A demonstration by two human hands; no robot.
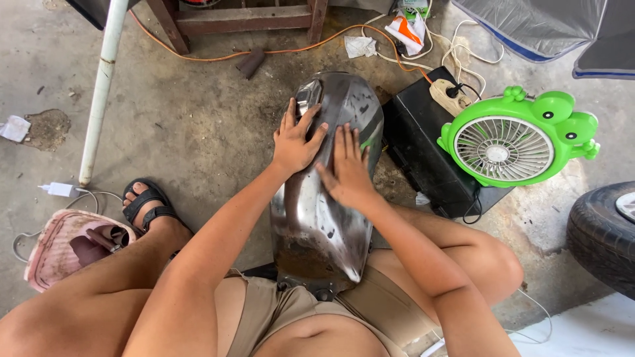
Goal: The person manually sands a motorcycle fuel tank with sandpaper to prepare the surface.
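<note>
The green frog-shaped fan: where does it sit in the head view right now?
The green frog-shaped fan sits at the right, on a black box, beside the bare metal fuel tank and above a tyre.

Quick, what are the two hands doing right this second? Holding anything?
Left hand: open, lying flat on the bare metal fuel tank, gripping nothing.
Right hand: open, fingers spread flat on the same tank, gripping nothing.

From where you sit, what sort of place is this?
Probably a home garage or small repair yard. Both hands, left and right, lie flat on a bare metal fuel tank, on a stained concrete floor with a tyre and extension cords.
</note>
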